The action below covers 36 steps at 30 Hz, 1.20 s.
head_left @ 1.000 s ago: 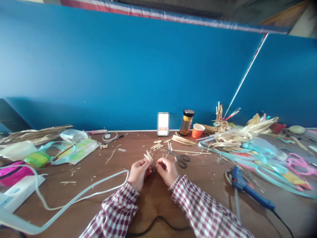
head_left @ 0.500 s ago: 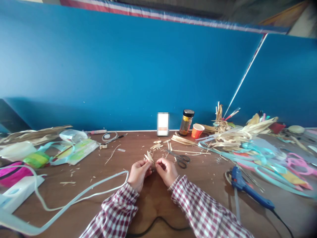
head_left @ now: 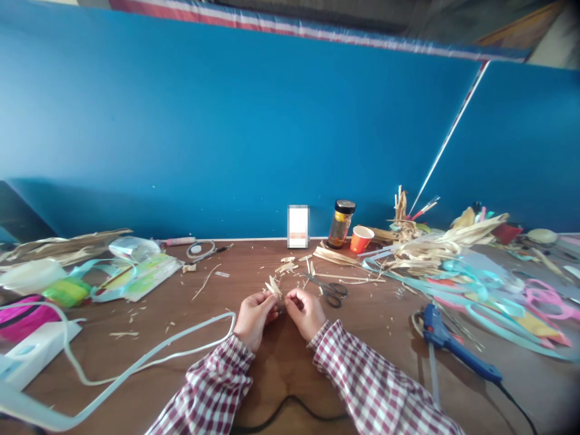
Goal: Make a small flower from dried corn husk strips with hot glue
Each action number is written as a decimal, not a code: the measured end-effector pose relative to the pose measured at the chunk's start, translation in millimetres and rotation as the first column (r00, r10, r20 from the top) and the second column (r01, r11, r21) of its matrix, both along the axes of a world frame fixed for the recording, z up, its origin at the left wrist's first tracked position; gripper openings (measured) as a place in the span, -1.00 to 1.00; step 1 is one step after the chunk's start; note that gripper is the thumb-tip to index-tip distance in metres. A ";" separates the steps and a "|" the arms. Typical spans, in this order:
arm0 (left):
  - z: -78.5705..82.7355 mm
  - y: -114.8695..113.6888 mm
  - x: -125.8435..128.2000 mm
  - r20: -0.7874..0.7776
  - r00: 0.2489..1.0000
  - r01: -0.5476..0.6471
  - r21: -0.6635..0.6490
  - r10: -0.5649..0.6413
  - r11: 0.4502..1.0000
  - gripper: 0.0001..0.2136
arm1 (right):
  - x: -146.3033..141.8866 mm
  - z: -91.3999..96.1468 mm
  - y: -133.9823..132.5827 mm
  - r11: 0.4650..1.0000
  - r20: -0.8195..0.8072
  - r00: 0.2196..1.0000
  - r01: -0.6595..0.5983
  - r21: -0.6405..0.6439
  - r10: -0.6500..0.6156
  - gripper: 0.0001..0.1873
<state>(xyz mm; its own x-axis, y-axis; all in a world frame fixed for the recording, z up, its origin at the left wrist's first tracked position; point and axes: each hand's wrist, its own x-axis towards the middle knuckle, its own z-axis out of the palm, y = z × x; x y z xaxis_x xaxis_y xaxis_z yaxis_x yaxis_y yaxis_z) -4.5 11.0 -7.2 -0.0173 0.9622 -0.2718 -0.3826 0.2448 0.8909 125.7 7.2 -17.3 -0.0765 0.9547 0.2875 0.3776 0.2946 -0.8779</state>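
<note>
My left hand (head_left: 257, 317) pinches a small pale piece of dried husk (head_left: 273, 285), whose pointed tips stick up past the thumb and forefinger. Close beside it, my right hand (head_left: 306, 313) is closed, thumb against forefinger; whatever lies between those fingertips is too small to make out. Black-handled scissors (head_left: 334, 294) lie just beyond my right hand. Short cut scraps of husk (head_left: 287, 266) are scattered past my fingertips on the brown table (head_left: 272, 386).
A blue glue gun (head_left: 457, 347) rests at right, below husks (head_left: 421, 251) and ribbons. A dark-lidded jar (head_left: 342, 225) and orange paper cup (head_left: 361, 239) stand at the back. Left are a white cable (head_left: 158, 350), a power strip (head_left: 38, 356) and plastic packets (head_left: 67, 290). A black cord crosses in front.
The husk piece in my left fingers has tilted very slightly. Both hands keep nearly the same place, and everything else on the table is unchanged.
</note>
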 end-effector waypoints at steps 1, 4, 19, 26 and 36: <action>-0.2 0.0 -0.1 -0.004 1.000 0.000 0.003 0.000 1.000 -0.74 | 0.0 0.1 0.0 1.000 0.003 1.000 0.000 0.001 0.000 -0.83; -0.9 -0.4 -0.5 -0.015 1.000 -0.001 0.011 0.001 1.000 -0.74 | 0.3 0.1 0.3 1.000 0.011 1.000 -0.007 0.008 0.007 -0.83; -0.9 -0.7 0.0 -0.056 0.998 0.006 0.017 -0.005 1.000 -0.73 | 0.8 1.9 -0.2 1.000 0.052 0.998 0.017 0.021 -0.018 -0.82; -1.8 -0.1 -0.2 -0.062 0.998 0.011 0.029 -0.010 1.000 -0.74 | -0.2 0.3 0.2 1.000 0.045 0.999 0.008 0.023 -0.010 -0.81; -1.5 -0.6 0.3 -0.077 0.997 0.014 0.034 -0.011 0.999 -0.76 | 0.7 2.7 -0.7 0.999 0.055 0.999 -0.003 0.045 0.000 -0.82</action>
<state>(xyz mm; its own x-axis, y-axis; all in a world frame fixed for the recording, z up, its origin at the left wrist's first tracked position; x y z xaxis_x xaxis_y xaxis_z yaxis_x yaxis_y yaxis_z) -4.3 10.4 -8.7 -0.0250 0.9712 -0.2368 -0.3095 0.2177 0.9257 126.4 6.5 -14.6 -0.0947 0.9407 0.3258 0.4241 0.3343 -0.8417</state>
